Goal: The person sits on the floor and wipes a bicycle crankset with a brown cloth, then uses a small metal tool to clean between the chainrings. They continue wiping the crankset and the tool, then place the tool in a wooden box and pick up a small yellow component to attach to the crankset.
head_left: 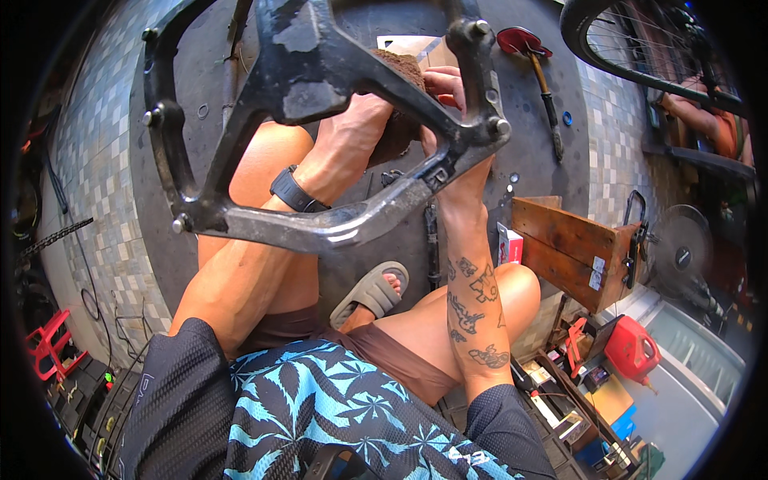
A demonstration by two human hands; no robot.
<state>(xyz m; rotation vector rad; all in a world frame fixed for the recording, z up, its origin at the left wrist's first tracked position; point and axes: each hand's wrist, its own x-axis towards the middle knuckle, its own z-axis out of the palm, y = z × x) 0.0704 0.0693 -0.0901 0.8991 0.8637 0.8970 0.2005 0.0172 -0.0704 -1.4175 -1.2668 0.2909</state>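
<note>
A black metal pedal [384, 208] with short pins hangs very close to the camera, its worn edges showing bare metal. Beyond it, both hands are at a rough brown cloth [398, 138], partly hidden by the pedal. My left hand [362, 128], below a black wristwatch [294, 190], is closed against the cloth's left side, its fingertips out of sight. On the other side my right hand [446, 84] has its fingers curled at the cloth. What lies inside or under the cloth cannot be seen.
A tool with a red round head [524, 42] and a blue ring [567, 118] lie on the dark mat [512, 152]. To my right stand a wooden box [574, 248], a red fuel can [632, 348] and a tool tray. A bicycle wheel [596, 56] and another person [704, 128] are at upper right.
</note>
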